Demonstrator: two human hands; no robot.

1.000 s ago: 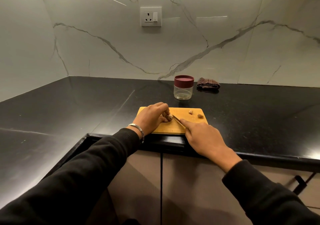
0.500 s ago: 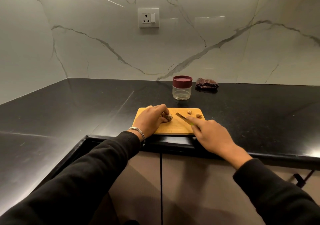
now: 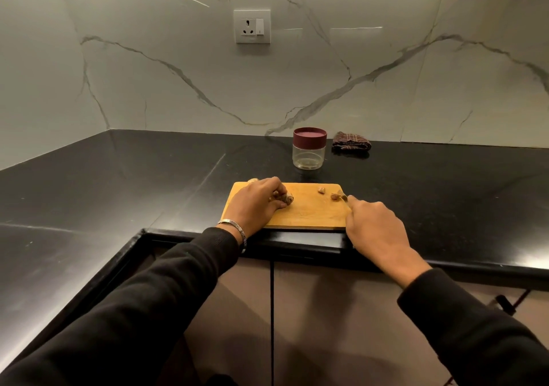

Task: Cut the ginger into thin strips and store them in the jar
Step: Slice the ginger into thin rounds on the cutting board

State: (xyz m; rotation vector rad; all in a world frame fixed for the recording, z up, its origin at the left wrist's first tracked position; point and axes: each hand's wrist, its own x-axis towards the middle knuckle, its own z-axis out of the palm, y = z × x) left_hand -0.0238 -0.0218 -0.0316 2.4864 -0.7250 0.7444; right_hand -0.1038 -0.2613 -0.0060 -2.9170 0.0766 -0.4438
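the left hand [image 3: 257, 204] pinches the ginger root [image 3: 284, 198] on the wooden cutting board [image 3: 309, 214]; the right hand [image 3: 375, 228] grips a knife [image 3: 343, 197] touching a cut ginger piece [image 3: 335, 196], below the lidded jar [image 3: 309, 148].

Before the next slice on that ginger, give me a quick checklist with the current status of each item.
1. Left hand grips the ginger piece on the cutting board: ok.
2. Right hand holds the knife: ok, though the blade is mostly hidden.
3. Knife lined up on the ginger piece: not ok, its tip is off at the board's right, by a cut bit.
4. Left fingertips clear of the blade: ok.
5. Jar ready to fill: not ok, lid on.
6. Strips thin enough: cannot tell.
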